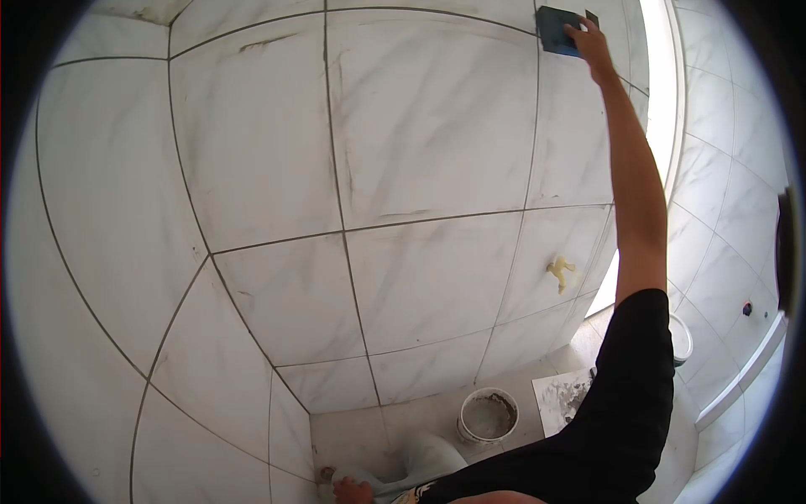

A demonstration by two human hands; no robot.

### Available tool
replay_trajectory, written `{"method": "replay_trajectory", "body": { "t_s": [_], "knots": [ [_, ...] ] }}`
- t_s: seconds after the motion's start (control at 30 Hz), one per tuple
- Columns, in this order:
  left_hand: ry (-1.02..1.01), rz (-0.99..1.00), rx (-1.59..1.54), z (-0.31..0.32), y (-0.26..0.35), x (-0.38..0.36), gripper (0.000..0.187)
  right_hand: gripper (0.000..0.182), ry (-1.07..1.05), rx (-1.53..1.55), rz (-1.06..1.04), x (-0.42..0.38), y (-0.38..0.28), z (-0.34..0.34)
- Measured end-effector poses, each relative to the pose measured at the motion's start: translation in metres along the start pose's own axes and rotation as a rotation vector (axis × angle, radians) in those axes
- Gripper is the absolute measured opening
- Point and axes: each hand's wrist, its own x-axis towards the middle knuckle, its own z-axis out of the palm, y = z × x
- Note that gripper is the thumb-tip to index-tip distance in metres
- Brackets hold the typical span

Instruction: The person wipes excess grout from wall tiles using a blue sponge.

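Observation:
High on the tiled wall (432, 118), my right hand (592, 46) is closed on a dark blue-green rectangular grout float (556, 32). The float's flat face lies against the tiles beside a vertical joint. My left hand (353, 490) is low at the bottom edge, by my light trouser leg (430, 458), partly cut off by the frame. Its fingers look loosely bent and apart, with nothing visible in them. Dark lines run along the tile joints, with grey smears near some of them.
A white bucket (461, 417) with grey paste inside stands on the floor. Beside it lies a smeared white sheet (550, 401), partly behind my arm. A yellowish tap (560, 273) juts from the wall. Another white bucket (684, 340) is at the right, near a bright doorway opening.

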Motion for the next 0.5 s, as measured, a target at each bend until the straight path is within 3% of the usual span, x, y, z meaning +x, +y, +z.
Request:
{"method": "replay_trajectory", "body": {
  "t_s": [0.13,0.2,0.33,0.43,0.5],
  "knots": [
    [0.004,0.020,0.034,0.011,-0.006,0.001,0.048,0.058,0.078,-0.076,0.117,-0.033,-0.006,0.023],
    [0.015,0.026,0.045,0.013,-0.009,0.006,0.047,0.063,0.294,-0.215,0.162,-0.033,0.016,0.042],
    [0.031,0.031,0.053,0.023,-0.018,0.020,0.047,0.064,0.290,-0.293,0.219,-0.056,-0.018,0.081],
    [0.016,0.049,0.076,0.039,-0.026,0.022,0.046,0.050,0.339,-0.437,0.191,-0.067,-0.029,0.095],
    [0.008,0.074,0.097,0.049,-0.026,0.024,0.046,0.037,0.243,-0.508,0.105,-0.069,-0.045,0.122]
  ]
}}
